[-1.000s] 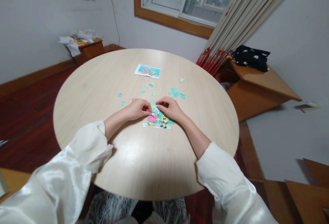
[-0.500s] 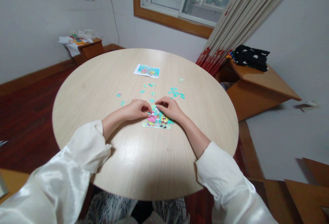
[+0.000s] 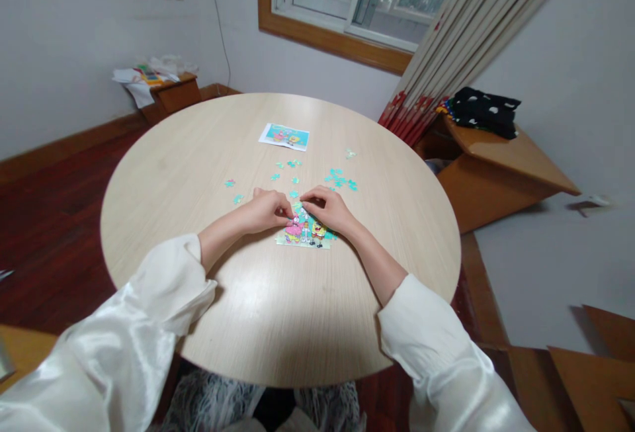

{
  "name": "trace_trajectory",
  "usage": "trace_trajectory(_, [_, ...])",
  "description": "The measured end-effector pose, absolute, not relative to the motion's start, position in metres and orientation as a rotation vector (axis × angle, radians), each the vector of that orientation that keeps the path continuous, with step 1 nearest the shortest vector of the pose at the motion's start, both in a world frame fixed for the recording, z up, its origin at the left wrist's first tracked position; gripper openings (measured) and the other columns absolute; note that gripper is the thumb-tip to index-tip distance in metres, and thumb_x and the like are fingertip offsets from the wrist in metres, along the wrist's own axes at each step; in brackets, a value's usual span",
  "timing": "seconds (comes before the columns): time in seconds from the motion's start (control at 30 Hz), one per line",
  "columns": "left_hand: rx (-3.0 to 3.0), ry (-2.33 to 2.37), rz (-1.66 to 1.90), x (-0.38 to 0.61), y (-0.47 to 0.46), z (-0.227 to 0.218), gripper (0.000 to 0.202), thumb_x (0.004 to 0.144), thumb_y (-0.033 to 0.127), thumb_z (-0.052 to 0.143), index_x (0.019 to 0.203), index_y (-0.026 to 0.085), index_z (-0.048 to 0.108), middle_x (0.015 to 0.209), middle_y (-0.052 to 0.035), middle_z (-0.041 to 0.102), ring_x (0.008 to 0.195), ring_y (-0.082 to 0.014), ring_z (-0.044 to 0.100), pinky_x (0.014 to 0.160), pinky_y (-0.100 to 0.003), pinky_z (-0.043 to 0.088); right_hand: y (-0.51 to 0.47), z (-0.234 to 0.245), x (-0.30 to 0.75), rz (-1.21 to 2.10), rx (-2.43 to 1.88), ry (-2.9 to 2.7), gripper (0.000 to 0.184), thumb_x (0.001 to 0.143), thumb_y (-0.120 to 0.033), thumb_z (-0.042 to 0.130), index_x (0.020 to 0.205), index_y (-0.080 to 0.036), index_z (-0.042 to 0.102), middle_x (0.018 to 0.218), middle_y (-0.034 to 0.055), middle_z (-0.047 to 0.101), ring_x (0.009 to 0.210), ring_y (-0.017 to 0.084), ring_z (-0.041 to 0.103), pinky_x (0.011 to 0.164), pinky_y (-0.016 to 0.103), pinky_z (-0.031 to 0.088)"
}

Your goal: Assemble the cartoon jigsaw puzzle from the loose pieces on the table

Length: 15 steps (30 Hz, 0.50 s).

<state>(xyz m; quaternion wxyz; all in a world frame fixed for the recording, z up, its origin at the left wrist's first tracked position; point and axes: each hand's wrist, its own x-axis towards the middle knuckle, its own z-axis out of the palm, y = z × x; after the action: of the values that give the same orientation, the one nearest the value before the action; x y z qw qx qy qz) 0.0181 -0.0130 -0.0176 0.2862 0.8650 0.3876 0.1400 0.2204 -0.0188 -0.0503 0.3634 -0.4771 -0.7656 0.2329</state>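
Observation:
A partly joined jigsaw puzzle lies flat on the table, showing a pink figure, a pale one and a yellow square one on turquoise. At its upper left edge, my left hand is closed in a pinch, the fingertips on a jigsaw piece beside the pink figure. My right hand curves over the upper right part, thumb and index finger pinched at the top edge on a jigsaw piece. The fingers mostly cover both pieces. Part of the puzzle's right side is hidden under my right hand.
Loose jigsaw pieces lie in a cluster beyond my right hand; several others are scattered ahead and to the left. A picture card rests farther back on the round table. A wooden cabinet with dark cloth stands at the right.
Almost nothing differs. My left fingers have shifted very slightly at the puzzle's left edge; my right hand keeps its place.

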Motion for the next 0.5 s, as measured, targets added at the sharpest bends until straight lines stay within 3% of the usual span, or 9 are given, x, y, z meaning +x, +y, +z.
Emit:
trace_trajectory(0.13, [2.298, 1.049, 0.367, 0.0186, -0.0127, -0.0192, 0.007, 0.072, 0.022, 0.068, 0.077, 0.019, 0.072, 0.078, -0.0017, 0.071, 0.079, -0.0181, 0.060, 0.090, -0.038, 0.029, -0.0185, -0.0509, 0.2212, 0.598, -1.217, -1.972, 0.008, 0.078, -0.018, 0.063, 0.082, -0.019, 0.069, 0.083, 0.0036, 0.067, 0.082, 0.016, 0.061, 0.077, 0.032, 0.046])
trace_trajectory(0.37, [2.157, 0.988, 0.563, 0.0147, -0.0112, -0.0174, 0.012, 0.078, 0.022, 0.061, 0.076, 0.015, 0.071, 0.070, -0.0029, 0.065, 0.067, -0.0140, 0.053, 0.072, -0.029, 0.038, -0.0194, -0.0509, 0.2216, 0.606, -1.216, -1.960, 0.008, 0.078, -0.019, 0.063, 0.083, -0.019, 0.069, 0.085, 0.0042, 0.068, 0.084, 0.017, 0.061, 0.080, 0.033, 0.046])
trace_trajectory(0.5, [2.260, 0.869, 0.498, 0.0104, -0.0107, -0.0133, 0.016, 0.078, 0.014, 0.058, 0.080, 0.016, 0.074, 0.082, -0.0049, 0.067, 0.077, -0.0155, 0.058, 0.082, -0.031, 0.039, -0.0195, -0.0509, 0.2210, 0.623, -1.213, -1.952, 0.008, 0.078, -0.019, 0.063, 0.083, -0.020, 0.069, 0.084, 0.0039, 0.067, 0.083, 0.016, 0.061, 0.078, 0.032, 0.046])
